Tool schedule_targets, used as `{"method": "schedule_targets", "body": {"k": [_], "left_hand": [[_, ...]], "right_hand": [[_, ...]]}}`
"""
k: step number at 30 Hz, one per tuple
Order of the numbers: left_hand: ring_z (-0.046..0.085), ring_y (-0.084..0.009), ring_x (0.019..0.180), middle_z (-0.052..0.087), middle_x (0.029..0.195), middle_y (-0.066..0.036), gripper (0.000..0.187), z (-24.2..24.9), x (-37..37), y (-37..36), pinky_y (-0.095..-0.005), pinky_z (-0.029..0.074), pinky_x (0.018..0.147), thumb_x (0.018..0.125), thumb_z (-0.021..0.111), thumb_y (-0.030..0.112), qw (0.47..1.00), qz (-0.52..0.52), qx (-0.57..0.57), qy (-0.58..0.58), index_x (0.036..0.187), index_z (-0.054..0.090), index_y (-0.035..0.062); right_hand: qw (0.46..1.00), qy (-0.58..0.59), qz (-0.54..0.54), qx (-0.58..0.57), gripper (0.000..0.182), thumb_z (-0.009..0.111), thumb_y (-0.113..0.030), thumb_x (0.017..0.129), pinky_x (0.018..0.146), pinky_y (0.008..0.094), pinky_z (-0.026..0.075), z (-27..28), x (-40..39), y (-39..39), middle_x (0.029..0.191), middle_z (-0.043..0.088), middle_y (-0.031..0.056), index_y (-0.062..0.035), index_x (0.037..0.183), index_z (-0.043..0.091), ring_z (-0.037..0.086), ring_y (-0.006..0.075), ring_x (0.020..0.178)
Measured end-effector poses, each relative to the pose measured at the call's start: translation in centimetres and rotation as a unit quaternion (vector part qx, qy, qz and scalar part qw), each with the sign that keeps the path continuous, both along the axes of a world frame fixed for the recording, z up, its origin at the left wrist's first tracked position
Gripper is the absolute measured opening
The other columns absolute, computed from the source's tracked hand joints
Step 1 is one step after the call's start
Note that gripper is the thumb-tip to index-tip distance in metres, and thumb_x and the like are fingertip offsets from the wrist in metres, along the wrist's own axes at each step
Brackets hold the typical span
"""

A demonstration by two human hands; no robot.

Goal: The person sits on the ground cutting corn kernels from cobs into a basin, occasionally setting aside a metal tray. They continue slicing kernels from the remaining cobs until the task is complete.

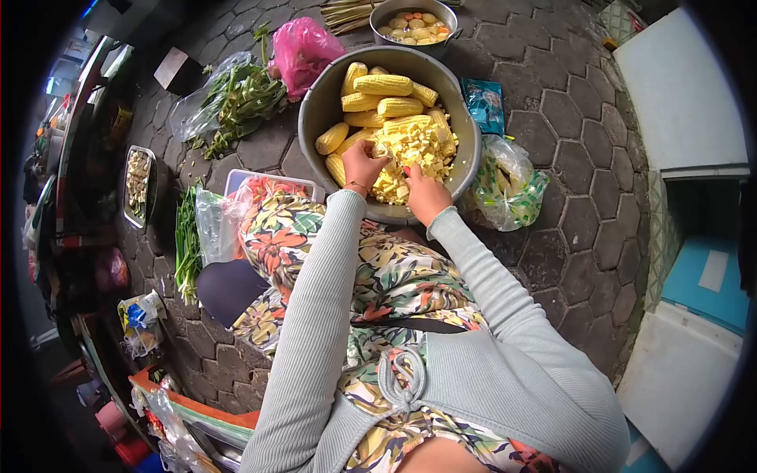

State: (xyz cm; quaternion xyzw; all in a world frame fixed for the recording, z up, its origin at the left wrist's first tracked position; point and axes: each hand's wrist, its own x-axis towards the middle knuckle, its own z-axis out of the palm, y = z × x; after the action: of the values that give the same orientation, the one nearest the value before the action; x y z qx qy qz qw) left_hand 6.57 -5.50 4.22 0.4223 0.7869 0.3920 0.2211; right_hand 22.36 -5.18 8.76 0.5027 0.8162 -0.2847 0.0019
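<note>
A large grey basin (310, 118) stands before my knees with whole peeled ears of corn (383, 85) and a heap of cut corn kernels (414, 150) in it. My left hand (365, 167) is over the heap, its fingers closed round the pale end of what looks like a corn cob (381, 148). Just right of it, my right hand (427, 195) reaches over the near rim with its fingers closed. A small red bit shows at those fingertips; the thing they grip is mostly hidden among the kernels.
Behind the basin sits a pot (441, 49) of peeled vegetables in water. Leafy greens (244, 98) and a pink plastic bag (306, 51) lie left. A teal packet (483, 105) and a green-patterned bag (509, 185) lie right. A lidded tub (236, 180) is by my left knee.
</note>
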Motion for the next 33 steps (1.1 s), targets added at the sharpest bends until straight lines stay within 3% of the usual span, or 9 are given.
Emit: {"method": "schedule_targets", "body": {"k": [8,12,14,22,27,33], "left_hand": [[0.055,-0.015,0.055,0.059,0.062,-0.01,0.033,0.4,0.0,-0.1,-0.0262,0.045,0.056,0.049,0.075,0.018,1.0,-0.004,-0.011,-0.019,0.07,0.06,-0.0028],[0.056,-0.015,0.055,0.059,0.062,-0.01,0.032,0.5,0.3,0.1,-0.0263,0.046,0.056,0.05,0.075,0.017,1.0,0.001,-0.004,-0.012,0.071,0.06,-0.0029],[0.059,-0.0165,0.062,0.062,0.068,-0.012,0.038,0.9,0.4,0.3,-0.0269,0.047,0.06,0.05,0.074,0.02,0.999,-0.007,-0.037,-0.018,0.075,0.061,-0.0043],[0.058,-0.0167,0.061,0.061,0.069,-0.011,0.038,0.2,0.4,0.2,-0.0273,0.047,0.06,0.051,0.074,0.021,0.999,0.011,-0.027,-0.031,0.076,0.06,-0.0038],[0.054,-0.0152,0.056,0.057,0.06,-0.009,0.035,-0.3,0.6,0.2,-0.0273,0.045,0.056,0.049,0.074,0.02,0.998,0.042,0.038,-0.036,0.067,0.055,-0.0034],[0.052,-0.0147,0.053,0.056,0.059,-0.01,0.036,-0.2,0.4,0.6,-0.0279,0.044,0.053,0.048,0.075,0.021,0.998,0.043,-0.005,-0.037,0.062,0.052,-0.0022]], "right_hand": [[0.999,-0.032,0.033,0.014,0.015,0.041,-0.018,0.083,0.058,0.0436,0.045,-0.3,0.1,0.7,0.068,0.059,0.0178,-0.0044,0.09,0.039,0.059,0.0341,0.068],[0.994,-0.089,0.032,0.059,0.013,0.038,-0.014,0.084,0.058,0.0402,0.048,-0.7,-1.3,1.2,0.069,0.06,0.016,-0.0054,0.092,0.042,0.061,0.0302,0.068],[0.994,-0.087,0.026,0.062,0.013,0.037,-0.014,0.083,0.059,0.0415,0.047,-1.0,-2.0,1.5,0.069,0.06,0.0167,-0.0053,0.092,0.042,0.06,0.0318,0.068],[0.995,-0.069,0.036,0.055,0.013,0.037,-0.013,0.083,0.058,0.0417,0.047,1.4,-0.7,1.4,0.068,0.06,0.0177,-0.0041,0.09,0.042,0.06,0.0327,0.067],[0.995,-0.077,0.045,0.053,0.013,0.037,-0.014,0.083,0.058,0.0426,0.047,0.4,-0.4,1.3,0.067,0.06,0.0182,-0.004,0.09,0.042,0.06,0.033,0.067],[0.992,-0.099,0.037,0.068,0.013,0.038,-0.014,0.084,0.059,0.0399,0.048,-0.2,-1.7,1.7,0.069,0.06,0.0162,-0.0047,0.09,0.043,0.061,0.03,0.068]]}}
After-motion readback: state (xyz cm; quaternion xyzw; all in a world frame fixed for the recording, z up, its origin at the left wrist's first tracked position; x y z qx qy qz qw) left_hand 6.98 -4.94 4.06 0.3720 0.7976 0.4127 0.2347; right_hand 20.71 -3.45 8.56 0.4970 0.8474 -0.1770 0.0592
